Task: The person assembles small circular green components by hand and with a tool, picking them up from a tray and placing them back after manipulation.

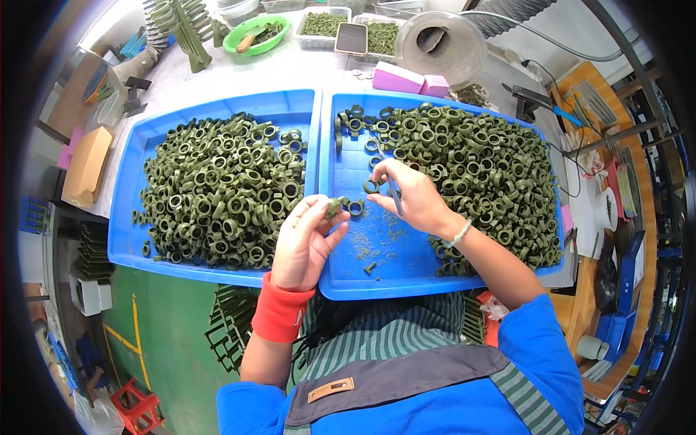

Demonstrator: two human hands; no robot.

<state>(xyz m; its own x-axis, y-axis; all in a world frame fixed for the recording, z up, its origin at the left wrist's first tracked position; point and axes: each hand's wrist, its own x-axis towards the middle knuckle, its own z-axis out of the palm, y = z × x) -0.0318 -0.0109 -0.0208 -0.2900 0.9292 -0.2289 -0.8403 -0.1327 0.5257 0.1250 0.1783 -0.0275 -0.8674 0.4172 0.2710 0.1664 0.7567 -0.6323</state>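
Note:
My left hand, with a red wristband, pinches a small dark green ring part over the near left edge of the right blue tray. Farther right, my right hand grips a slim grey pointed tool; whether it is a knife or tweezers I cannot tell. Another green ring is at that hand's fingertips, held or lying there, I cannot tell which. Just right of the left fingertips a loose ring lies in the tray. Green shavings are scattered on the tray's floor.
A second blue tray, heaped with green rings, stands to the left. More rings fill the right tray's right side. Behind are purple blocks, a phone, a green bowl and a wide clear duct.

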